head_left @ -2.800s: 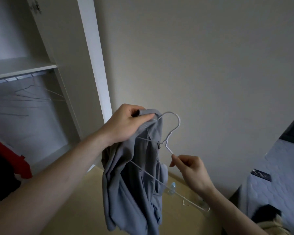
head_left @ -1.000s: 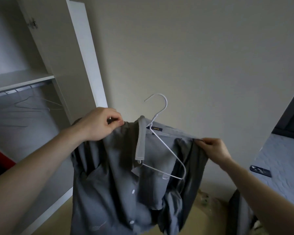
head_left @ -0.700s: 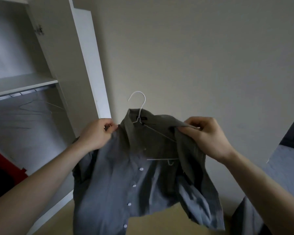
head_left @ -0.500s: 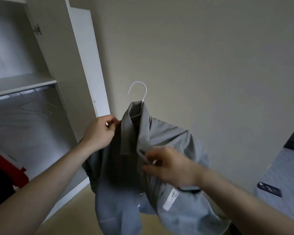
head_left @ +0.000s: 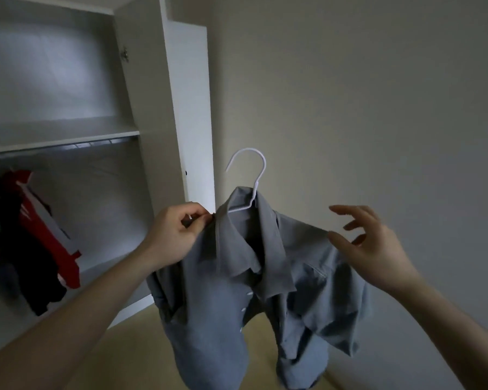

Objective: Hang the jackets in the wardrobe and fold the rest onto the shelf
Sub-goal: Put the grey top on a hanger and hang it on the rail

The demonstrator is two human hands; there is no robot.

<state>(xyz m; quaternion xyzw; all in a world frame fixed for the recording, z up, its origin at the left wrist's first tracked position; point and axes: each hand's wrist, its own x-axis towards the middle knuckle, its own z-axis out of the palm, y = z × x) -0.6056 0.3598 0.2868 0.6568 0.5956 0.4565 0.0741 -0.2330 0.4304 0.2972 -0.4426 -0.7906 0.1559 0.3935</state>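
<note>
Shirt (head_left: pixel 254 291) hangs on a hanger (head_left: pixel 248 178) at the view's centre, in mid-air outside the wardrobe (head_left: pixel 141 80), whose rail (head_left: pixel 68 146) lies toward 10 o'clock. The left hand (head_left: pixel 175 237) pinches the shoulder seam and what looks like the wire end beneath it; the right hand (head_left: pixel 369 246) is spread, fingers loose, one fingertip only just at the far shoulder, holding nothing.

Likely trouble: all the weight rides on one pinch at one end, so the hanger may tip toward 4 o'clock and the thin grey cloth may slide off its smooth white wire. The unbuttoned front and crumpled collar offer little to stop that. Also, the narrow hook could miss the rail when lifted one-handed. A red-and-black jacket (head_left: pixel 40 235) already hangs at 9 o'clock; soft sleeves could snag there.
</note>
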